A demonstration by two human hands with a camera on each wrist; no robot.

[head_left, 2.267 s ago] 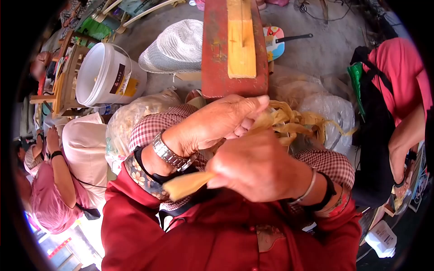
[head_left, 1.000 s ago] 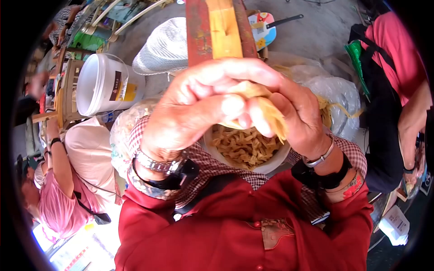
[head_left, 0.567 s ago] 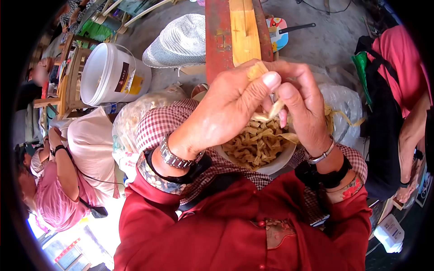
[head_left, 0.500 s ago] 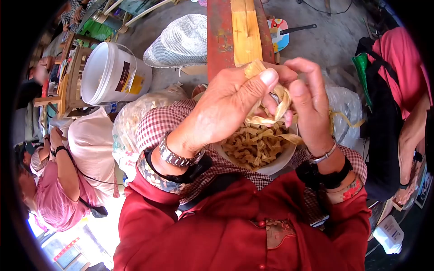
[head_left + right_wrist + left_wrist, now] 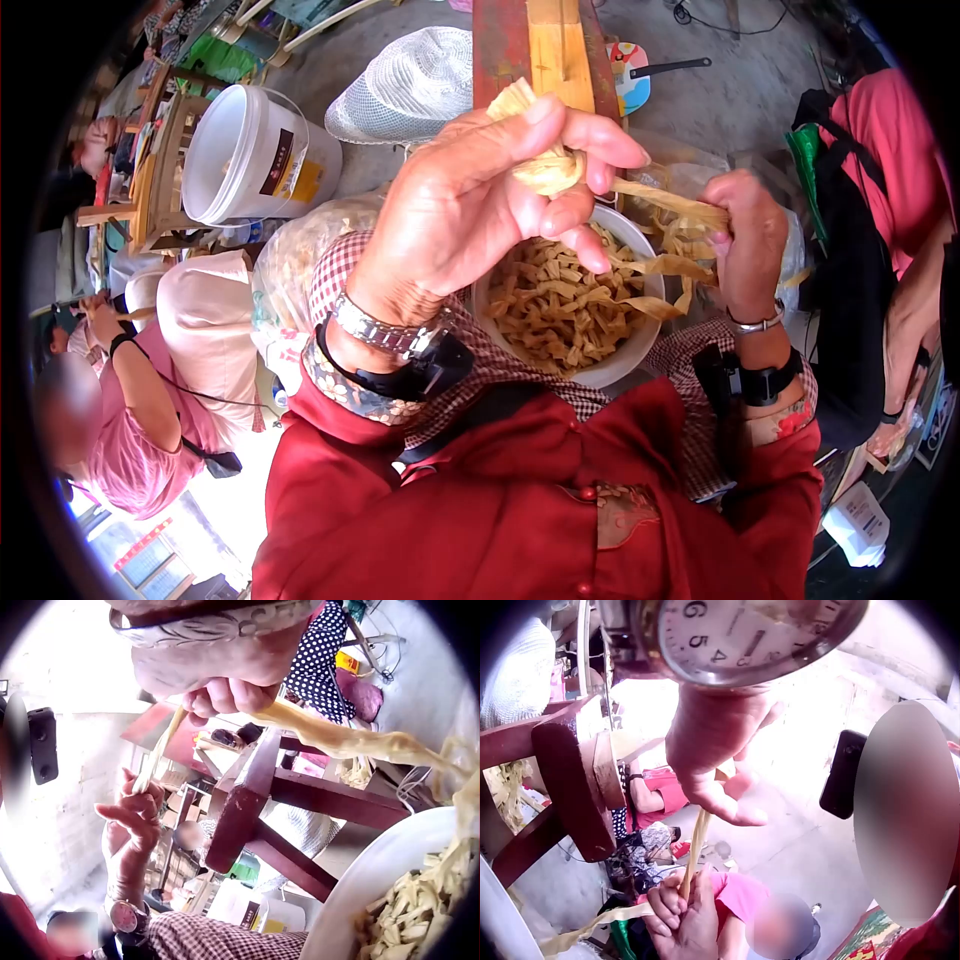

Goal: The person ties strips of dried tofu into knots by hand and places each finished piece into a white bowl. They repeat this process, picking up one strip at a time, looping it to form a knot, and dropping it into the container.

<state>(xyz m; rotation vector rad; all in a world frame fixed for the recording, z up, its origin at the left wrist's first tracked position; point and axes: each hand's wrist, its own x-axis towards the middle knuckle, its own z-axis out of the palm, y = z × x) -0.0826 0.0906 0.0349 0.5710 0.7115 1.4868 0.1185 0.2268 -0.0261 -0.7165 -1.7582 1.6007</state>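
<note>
A tan, limp, ribbon-like strip (image 5: 675,203) stretches between both hands. My left hand (image 5: 450,195), a metal watch at its wrist, pinches the wound, folded part (image 5: 548,172) of the strip between thumb and fingers. My right hand (image 5: 752,240), with a bracelet, is curled into a fist round the strip's other stretch. In the right wrist view a long tail (image 5: 337,737) runs from that fist towards the bowl. The white bowl (image 5: 603,376) sits below the hands at the lap, holding many short, folded tan pieces (image 5: 560,315).
A red wooden bench (image 5: 500,50) with a pale board (image 5: 560,60) lies ahead. Left of it are a white mesh hat (image 5: 415,90) and a white bucket (image 5: 225,160). Clear plastic (image 5: 665,150) lies right of the bowl. Other people sit at both sides.
The hands have moved apart: the right went right and closed into a fist, the left went up and left. The loose loop between them is drawn out straight. More of the bowl shows.
</note>
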